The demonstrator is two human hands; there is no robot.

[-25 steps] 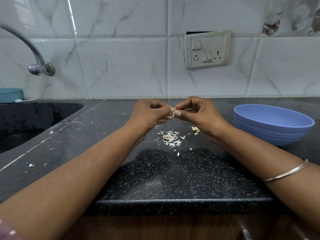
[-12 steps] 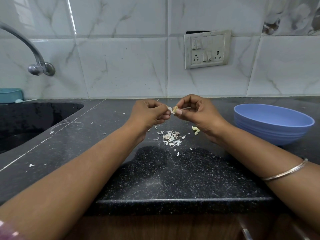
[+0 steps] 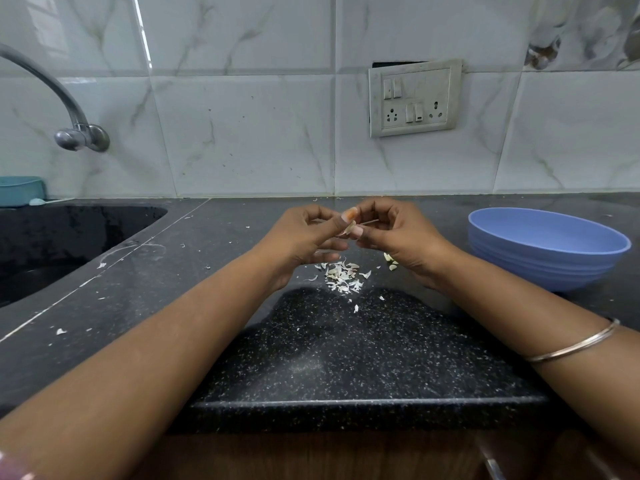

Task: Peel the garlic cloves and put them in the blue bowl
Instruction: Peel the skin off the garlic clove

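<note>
Item: garlic clove [image 3: 349,227], small and pale, held above the dark desk [image 3: 346,358] just past centre toward 12 o'clock. A thin strip of skin juts from it toward 3 o'clock.

Holders: left hand [image 3: 304,237] and right hand [image 3: 401,233], meeting fingertip to fingertip. Both have their fingers curled in tightly, thumb and forefinger of each pinching the clove from opposite sides. Judged purpose: one hand steadies the clove while the other works the skin loose.

Beneath: heap of peelings [image 3: 341,275] directly under the hands. The clove appears to be held over this spot so the skin drops into one pile.

At 3 o'clock of the heap: a few loose cloves [image 3: 390,261], partly hidden by the right wrist; whether peeled cannot be told.

Receptacle: blue bowl [image 3: 547,251], at 3 o'clock, near the right hand and within easy reach for dropping in a finished clove. Its contents are not visible from this angle.

Also present: sink [image 3: 69,244] at 9 o'clock, tap [image 3: 74,133] at 10 o'clock, switch plate [image 3: 414,98] on the tiled wall at 12 o'clock, bangle [image 3: 575,342] on the right forearm.
</note>
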